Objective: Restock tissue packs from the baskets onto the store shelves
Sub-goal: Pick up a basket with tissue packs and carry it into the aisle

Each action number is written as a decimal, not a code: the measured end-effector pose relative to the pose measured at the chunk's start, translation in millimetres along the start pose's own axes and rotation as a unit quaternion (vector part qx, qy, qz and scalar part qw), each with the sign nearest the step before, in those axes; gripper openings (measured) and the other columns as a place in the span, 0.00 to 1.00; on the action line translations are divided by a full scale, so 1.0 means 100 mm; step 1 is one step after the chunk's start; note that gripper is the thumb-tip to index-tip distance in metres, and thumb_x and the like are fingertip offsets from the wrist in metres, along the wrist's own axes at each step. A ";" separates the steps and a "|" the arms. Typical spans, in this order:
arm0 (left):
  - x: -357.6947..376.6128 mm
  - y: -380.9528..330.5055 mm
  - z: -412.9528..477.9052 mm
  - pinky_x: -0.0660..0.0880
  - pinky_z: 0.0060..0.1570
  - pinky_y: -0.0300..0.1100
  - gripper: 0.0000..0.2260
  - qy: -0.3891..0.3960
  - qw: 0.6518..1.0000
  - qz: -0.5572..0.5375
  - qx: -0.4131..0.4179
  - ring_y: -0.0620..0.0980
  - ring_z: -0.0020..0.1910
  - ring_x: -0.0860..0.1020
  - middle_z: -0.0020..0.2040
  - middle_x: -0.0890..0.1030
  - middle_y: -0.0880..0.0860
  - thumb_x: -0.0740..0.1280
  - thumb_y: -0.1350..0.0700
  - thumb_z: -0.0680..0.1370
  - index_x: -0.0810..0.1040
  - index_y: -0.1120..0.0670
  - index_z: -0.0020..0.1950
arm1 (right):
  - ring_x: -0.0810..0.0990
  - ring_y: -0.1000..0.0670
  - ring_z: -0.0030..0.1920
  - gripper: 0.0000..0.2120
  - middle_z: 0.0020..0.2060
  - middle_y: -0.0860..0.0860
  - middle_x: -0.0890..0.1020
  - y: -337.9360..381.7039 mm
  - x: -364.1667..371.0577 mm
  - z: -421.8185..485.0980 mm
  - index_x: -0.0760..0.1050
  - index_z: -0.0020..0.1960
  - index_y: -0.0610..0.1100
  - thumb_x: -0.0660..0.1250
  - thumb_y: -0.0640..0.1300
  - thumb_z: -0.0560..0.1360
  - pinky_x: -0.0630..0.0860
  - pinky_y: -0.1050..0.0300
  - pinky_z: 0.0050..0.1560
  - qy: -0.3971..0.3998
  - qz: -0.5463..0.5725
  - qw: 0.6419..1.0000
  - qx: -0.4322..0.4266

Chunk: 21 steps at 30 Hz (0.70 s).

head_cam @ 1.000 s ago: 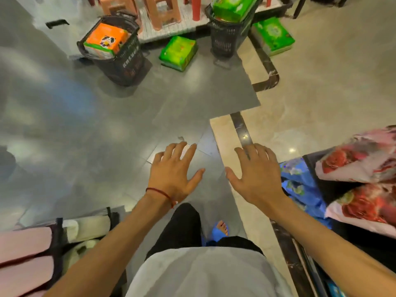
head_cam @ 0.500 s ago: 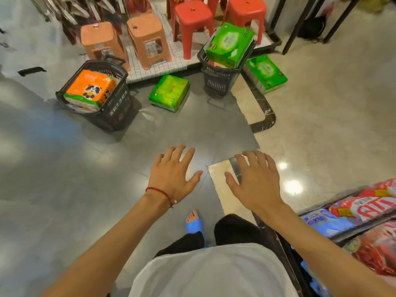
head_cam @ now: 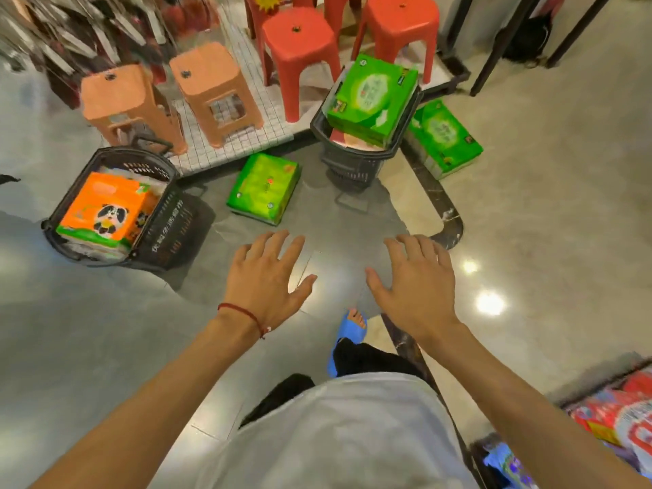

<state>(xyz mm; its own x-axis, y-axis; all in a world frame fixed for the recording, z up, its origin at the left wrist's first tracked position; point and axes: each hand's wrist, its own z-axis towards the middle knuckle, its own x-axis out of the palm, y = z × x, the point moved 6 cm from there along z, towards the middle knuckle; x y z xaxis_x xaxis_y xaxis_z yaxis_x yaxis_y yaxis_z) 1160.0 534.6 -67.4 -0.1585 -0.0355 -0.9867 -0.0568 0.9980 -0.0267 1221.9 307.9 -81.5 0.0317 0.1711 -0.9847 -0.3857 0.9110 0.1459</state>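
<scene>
The glossy grey floor fills most of the frame and changes to beige tile at the right. At the top, a white grid platform carries orange and red plastic stools. At middle left a black basket holds an orange tissue pack. At upper centre a second basket holds a green tissue pack. A loose green pack lies on the floor at its left and another pack at its right. In the centre, the left hand and the right hand are spread wide, palms down, holding nothing.
</scene>
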 end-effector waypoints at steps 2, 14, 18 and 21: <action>-0.12 0.08 0.40 0.72 0.64 0.56 0.32 -0.009 1.000 0.008 -0.004 0.60 0.70 0.73 0.72 0.75 0.56 0.55 0.33 0.79 0.70 0.51 0.76 | 0.79 0.38 0.62 0.28 0.60 0.43 0.82 -0.14 0.00 0.48 0.80 0.65 0.41 0.59 0.61 0.78 0.70 0.41 0.67 -0.010 0.005 1.000 0.005; -0.35 0.71 3.25 0.71 0.68 0.58 0.33 -0.008 0.999 -0.027 0.047 0.60 0.75 0.69 0.75 0.72 0.55 0.54 0.33 0.78 0.70 0.50 0.77 | 0.74 0.38 0.73 0.30 0.71 0.43 0.78 -0.44 0.31 2.88 0.76 0.72 0.43 0.61 0.62 0.79 0.68 0.40 0.74 0.031 -0.019 0.998 0.051; -0.52 0.81 4.08 0.71 0.66 0.57 0.32 -0.009 0.995 -0.026 0.099 0.59 0.74 0.70 0.75 0.73 0.56 0.57 0.34 0.78 0.70 0.50 0.77 | 0.76 0.39 0.72 0.30 0.69 0.42 0.80 -0.46 0.27 3.51 0.78 0.70 0.42 0.59 0.62 0.78 0.71 0.39 0.73 0.021 -0.018 0.996 0.085; -0.59 0.85 4.72 0.72 0.65 0.57 0.32 0.002 0.991 -0.004 0.134 0.59 0.74 0.70 0.74 0.73 0.57 0.56 0.34 0.78 0.71 0.51 0.76 | 0.74 0.38 0.73 0.31 0.71 0.42 0.79 -0.60 0.27 3.97 0.77 0.71 0.43 0.57 0.63 0.79 0.68 0.39 0.74 0.017 -0.015 0.993 0.117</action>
<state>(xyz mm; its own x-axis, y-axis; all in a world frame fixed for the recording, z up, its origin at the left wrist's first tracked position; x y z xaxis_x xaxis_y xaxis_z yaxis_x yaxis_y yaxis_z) 1630.1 646.0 -87.1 -0.1621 -0.0439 -0.9858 0.2049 0.9757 -0.0771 1611.5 406.9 -79.0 0.0078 0.1331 -0.9911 -0.1599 0.9785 0.1301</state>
